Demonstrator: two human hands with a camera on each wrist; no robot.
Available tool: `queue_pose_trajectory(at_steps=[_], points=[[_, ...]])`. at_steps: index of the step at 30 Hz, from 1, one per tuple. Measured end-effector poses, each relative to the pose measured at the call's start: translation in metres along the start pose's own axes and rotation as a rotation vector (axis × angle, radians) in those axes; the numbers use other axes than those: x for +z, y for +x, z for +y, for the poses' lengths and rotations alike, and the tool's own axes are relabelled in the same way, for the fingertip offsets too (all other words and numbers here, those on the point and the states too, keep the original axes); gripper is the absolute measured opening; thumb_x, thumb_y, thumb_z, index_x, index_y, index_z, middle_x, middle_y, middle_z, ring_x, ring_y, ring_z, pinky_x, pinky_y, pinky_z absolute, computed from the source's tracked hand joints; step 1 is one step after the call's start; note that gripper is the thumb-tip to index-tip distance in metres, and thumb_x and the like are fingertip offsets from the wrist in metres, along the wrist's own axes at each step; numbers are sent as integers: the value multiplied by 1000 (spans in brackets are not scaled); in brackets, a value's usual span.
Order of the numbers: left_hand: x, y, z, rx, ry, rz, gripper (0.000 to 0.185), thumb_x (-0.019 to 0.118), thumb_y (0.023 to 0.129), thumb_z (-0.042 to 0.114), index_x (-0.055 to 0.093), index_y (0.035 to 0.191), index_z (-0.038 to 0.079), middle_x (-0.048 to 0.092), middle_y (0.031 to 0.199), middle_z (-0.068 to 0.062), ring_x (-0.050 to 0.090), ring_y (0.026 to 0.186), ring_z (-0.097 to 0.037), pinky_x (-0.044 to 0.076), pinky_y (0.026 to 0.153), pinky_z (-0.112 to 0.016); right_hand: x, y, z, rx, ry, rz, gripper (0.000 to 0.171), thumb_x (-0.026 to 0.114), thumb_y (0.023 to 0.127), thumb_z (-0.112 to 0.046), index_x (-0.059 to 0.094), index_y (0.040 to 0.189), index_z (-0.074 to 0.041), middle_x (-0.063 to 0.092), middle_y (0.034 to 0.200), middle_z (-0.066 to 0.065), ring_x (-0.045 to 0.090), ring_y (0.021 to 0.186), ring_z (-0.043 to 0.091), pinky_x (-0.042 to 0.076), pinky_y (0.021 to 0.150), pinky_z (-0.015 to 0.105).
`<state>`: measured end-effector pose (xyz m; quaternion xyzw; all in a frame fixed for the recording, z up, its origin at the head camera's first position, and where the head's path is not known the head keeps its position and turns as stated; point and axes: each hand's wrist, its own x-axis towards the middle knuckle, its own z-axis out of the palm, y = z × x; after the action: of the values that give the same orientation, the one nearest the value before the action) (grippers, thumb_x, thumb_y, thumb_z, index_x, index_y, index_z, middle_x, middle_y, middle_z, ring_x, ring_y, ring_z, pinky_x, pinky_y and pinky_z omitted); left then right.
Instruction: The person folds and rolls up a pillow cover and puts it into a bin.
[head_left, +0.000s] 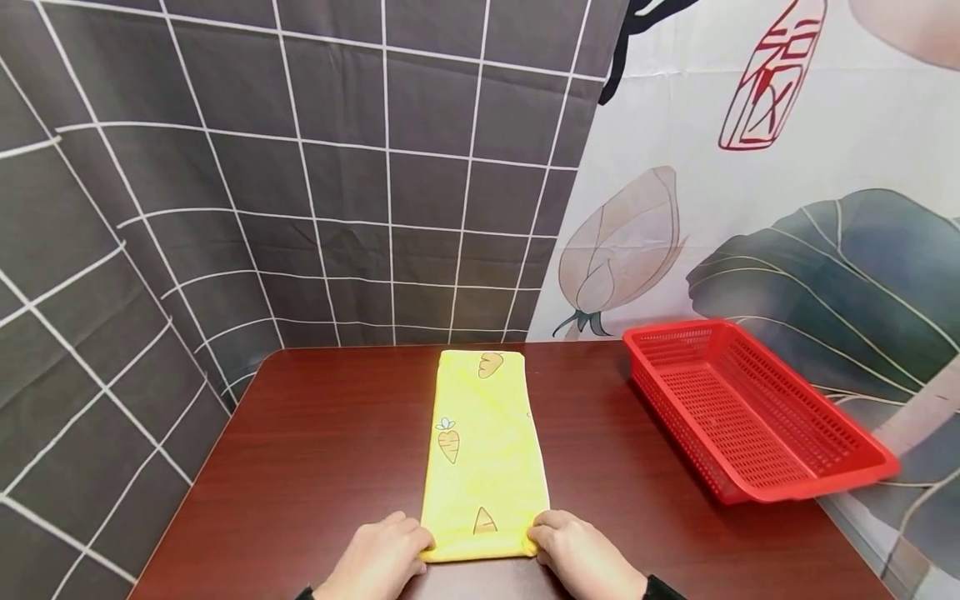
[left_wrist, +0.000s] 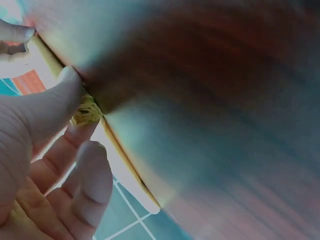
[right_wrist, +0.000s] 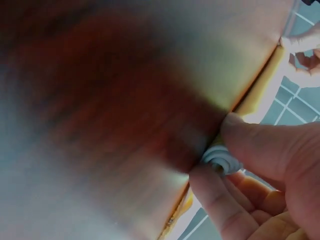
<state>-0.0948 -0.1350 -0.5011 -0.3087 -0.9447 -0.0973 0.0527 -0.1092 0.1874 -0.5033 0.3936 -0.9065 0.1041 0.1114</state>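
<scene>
A yellow cloth (head_left: 487, 458) printed with carrots lies as a long strip on the table, its near end rolled up. My left hand (head_left: 384, 552) pinches the left end of that roll between thumb and fingers. In the left wrist view the coiled layers of the cloth (left_wrist: 86, 111) show between thumb and fingertips. The roll's right end is pinched by my right hand (head_left: 581, 550). Pale spiralled layers of the cloth (right_wrist: 222, 159) stick out between thumb and index finger in the right wrist view.
A red plastic basket (head_left: 813, 487) with perforated sides stands at the right of the dark reddish-brown table (head_left: 315, 450). Behind the table hangs a grey gridded sheet (head_left: 337, 183), and beside it a white one (head_left: 652, 125) with plant drawings.
</scene>
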Motion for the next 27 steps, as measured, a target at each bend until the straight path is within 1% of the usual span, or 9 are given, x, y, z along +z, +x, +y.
queue_pose_trajectory(at_steps=[5, 8, 10, 13, 18, 19, 22, 25, 27], points=[[1, 2, 0, 53, -47, -21, 12, 82, 85, 14, 75, 92, 21, 69, 84, 13, 54, 78, -3, 46, 63, -21, 0, 3, -3, 50, 28, -61, 19, 85, 82, -7, 69, 83, -18, 61, 86, -10, 56, 78, 4, 49, 69, 20], [2, 4, -3, 23, -82, -68, 10, 80, 87, 13, 74, 91, 20, 66, 82, 13, 54, 76, -3, 45, 63, -22, -1, 5, -3, 66, 26, -85, 18, 84, 83, -8, 69, 83, -18, 61, 86, -9, 55, 77, 4, 49, 69, 20], [4, 6, -5, -5, -91, -76, 6, 78, 92, 17, 74, 90, 21, 67, 82, 12, 57, 76, -4, 47, 64, -24, -1, 6, -4, 70, 10, -87, 18, 84, 82, -8, 69, 82, -18, 60, 85, -9, 54, 77, 5, 48, 69, 21], [8, 9, -8, -31, -116, -75, 18, 74, 96, 27, 66, 81, 23, 61, 76, 14, 52, 71, -3, 43, 63, -25, -2, 7, -5, 84, -4, -110, 18, 83, 82, -8, 68, 80, -17, 59, 84, -8, 52, 75, 5, 47, 67, 21], [31, 15, -16, -46, -123, -36, 33, 76, 90, 40, 55, 68, 27, 50, 66, 16, 41, 61, -3, 35, 56, -29, -4, 7, -7, 111, 7, -175, 16, 85, 82, -8, 70, 82, -15, 58, 84, -6, 48, 74, 6, 46, 66, 21], [36, 16, -18, -59, -111, -34, 33, 77, 88, 42, 55, 67, 28, 50, 64, 15, 43, 60, -4, 36, 54, -30, -4, 7, -7, 109, 7, -179, 16, 85, 81, -8, 71, 82, -15, 58, 84, -6, 47, 74, 6, 46, 66, 20], [40, 23, -16, -143, -85, -102, 33, 76, 89, 45, 60, 67, 26, 57, 63, 9, 55, 58, -12, 42, 53, -37, -2, 7, -7, 85, -26, -145, 18, 86, 80, -8, 70, 81, -18, 55, 82, -8, 45, 73, 6, 43, 65, 19], [31, 30, -9, -246, -70, -200, 34, 74, 94, 43, 64, 68, 22, 64, 68, 2, 65, 66, -22, 50, 60, -44, 2, 6, -5, 40, -121, -75, 21, 86, 77, -11, 68, 77, -21, 54, 79, -10, 43, 70, 7, 38, 63, 18], [24, 34, -4, -285, -64, -225, 35, 74, 95, 40, 64, 67, 21, 65, 69, 0, 67, 68, -26, 52, 63, -47, 4, 5, -3, 8, -184, -23, 23, 86, 76, -13, 65, 75, -22, 55, 78, -10, 43, 68, 8, 37, 61, 19]])
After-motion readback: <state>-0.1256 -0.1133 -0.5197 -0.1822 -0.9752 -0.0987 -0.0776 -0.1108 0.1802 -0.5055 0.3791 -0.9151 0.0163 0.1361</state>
